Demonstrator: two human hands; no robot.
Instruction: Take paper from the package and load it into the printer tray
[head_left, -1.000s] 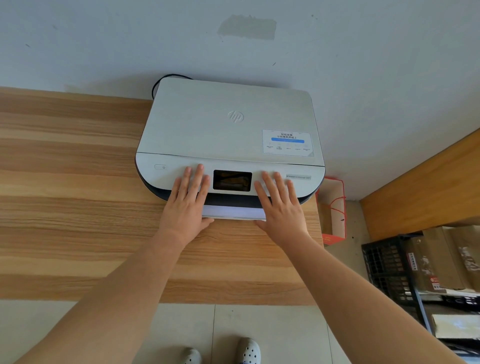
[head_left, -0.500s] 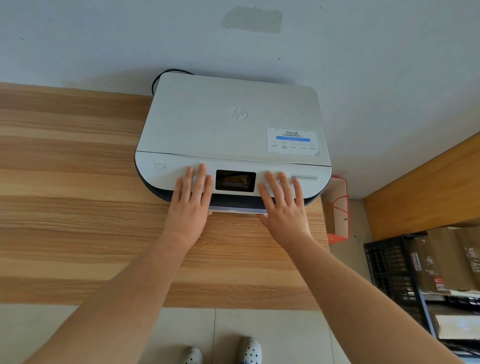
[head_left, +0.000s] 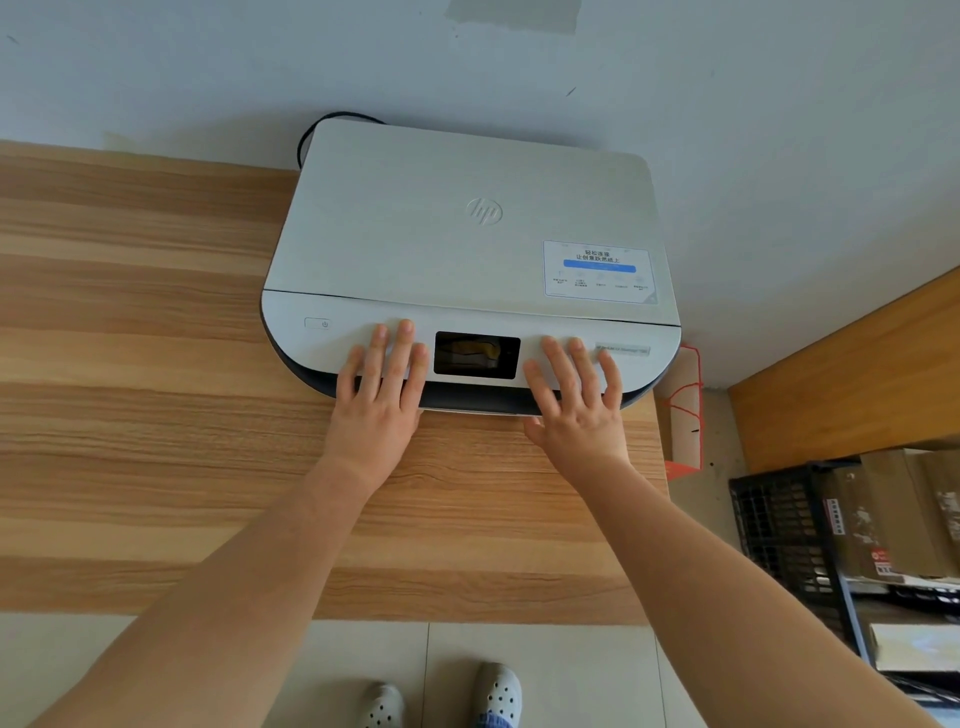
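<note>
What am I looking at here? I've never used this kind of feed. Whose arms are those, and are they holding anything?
This is one wide-angle camera worn on a person's head, looking forward and down, so the bare arms are the wearer's own. A white printer sits on a wooden table against the wall. The left hand and right hand lie flat and open on the printer's front, either side of its dark screen. Neither holds anything. A thin pale edge of the paper tray shows between the hands, almost fully in.
</note>
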